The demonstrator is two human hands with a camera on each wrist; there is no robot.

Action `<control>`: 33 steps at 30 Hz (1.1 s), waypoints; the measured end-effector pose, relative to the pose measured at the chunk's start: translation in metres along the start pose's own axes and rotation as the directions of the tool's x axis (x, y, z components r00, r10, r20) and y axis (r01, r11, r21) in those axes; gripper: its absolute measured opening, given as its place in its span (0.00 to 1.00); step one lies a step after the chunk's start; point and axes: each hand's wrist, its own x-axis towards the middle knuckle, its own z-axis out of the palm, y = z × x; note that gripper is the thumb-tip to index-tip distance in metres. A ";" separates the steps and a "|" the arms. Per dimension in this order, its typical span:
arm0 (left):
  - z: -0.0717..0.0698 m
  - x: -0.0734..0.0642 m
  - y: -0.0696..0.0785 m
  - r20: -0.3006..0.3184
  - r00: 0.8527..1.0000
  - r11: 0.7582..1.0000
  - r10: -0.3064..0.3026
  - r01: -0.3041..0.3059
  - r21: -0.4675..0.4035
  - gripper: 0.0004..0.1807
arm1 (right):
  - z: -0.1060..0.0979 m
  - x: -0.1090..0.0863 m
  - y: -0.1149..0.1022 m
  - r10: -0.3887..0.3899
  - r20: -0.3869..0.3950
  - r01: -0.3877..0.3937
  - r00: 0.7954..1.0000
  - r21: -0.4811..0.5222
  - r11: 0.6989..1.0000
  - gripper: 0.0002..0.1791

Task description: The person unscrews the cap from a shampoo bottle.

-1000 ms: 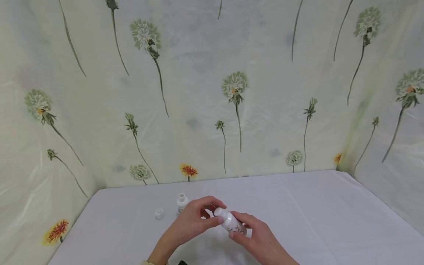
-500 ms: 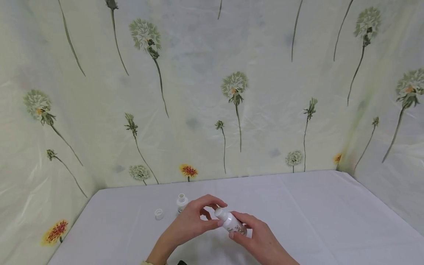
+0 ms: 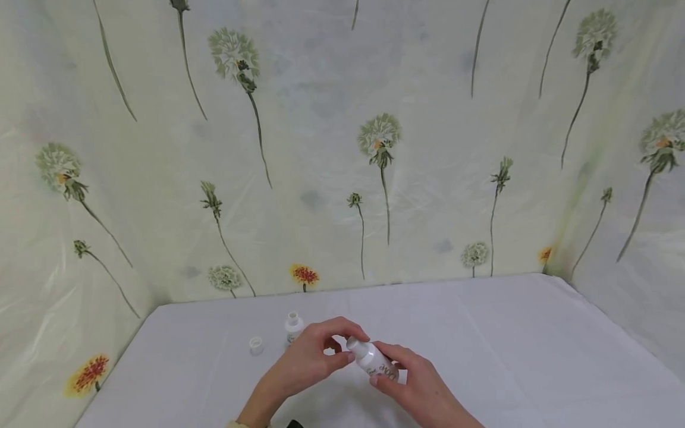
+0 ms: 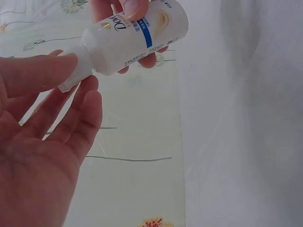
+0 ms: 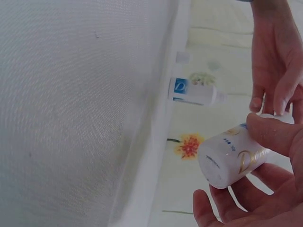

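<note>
In the head view a small white Dove bottle (image 3: 377,362) is tilted above the table, its capped end toward the upper left. My right hand (image 3: 423,380) grips its body, thumb on the near side. My left hand (image 3: 310,359) pinches the white cap (image 4: 81,67) at the bottle's end between thumb and fingers; the other left fingers spread below it in the left wrist view. In the right wrist view the bottle's base (image 5: 215,168) faces the camera. A second small white bottle (image 3: 294,325) stands uncapped behind my left hand, partly hidden.
Left of the second bottle a loose white cap (image 3: 256,346) lies on the white-covered table (image 3: 514,356). A dandelion-printed curtain (image 3: 428,196) closes off the back and both sides. A small dark object (image 3: 294,424) shows at the bottom edge.
My left thumb and index finger have shifted slightly round the cap, the thumb drawing back to the left. My right hand holds the bottle in nearly the same place.
</note>
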 end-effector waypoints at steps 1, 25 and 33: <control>0.000 0.000 0.000 -0.002 1.000 1.000 0.002 -0.002 0.000 0.17 | 0.000 0.000 0.000 -0.008 -0.006 0.008 1.000 -0.006 1.000 0.29; 0.004 0.001 0.001 -0.058 0.995 0.997 -0.079 0.080 0.023 0.10 | 0.000 -0.001 -0.001 -0.013 -0.015 0.013 1.000 -0.013 1.000 0.27; 0.005 0.001 0.003 -0.075 0.994 0.997 -0.077 0.078 0.020 0.11 | 0.000 0.000 -0.001 -0.030 -0.014 0.030 0.999 -0.025 0.999 0.25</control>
